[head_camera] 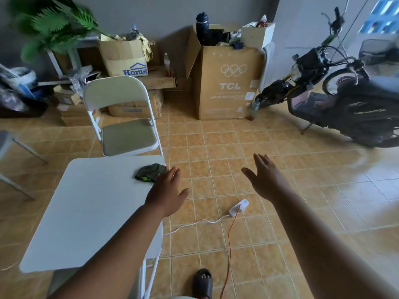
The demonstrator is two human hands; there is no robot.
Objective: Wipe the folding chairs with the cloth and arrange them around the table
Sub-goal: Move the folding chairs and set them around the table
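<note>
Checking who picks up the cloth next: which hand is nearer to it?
Left. The left hand is right beside the cloth at the table's edge; the right hand hovers open over the floor, well off to its right.

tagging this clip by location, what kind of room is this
Probably a home storage room or garage: tiled floor, stacked cardboard boxes against the wall, and a parked motorbike beside a folding chair and table.

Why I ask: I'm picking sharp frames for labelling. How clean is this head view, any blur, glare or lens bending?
Head view: wide-angle bending curves the tiled floor lines; the plant at top left is smeared; soft window glare washes the tiles at right; both hands, left and right, the cloth and the folding chair are acceptably sharp.
</note>
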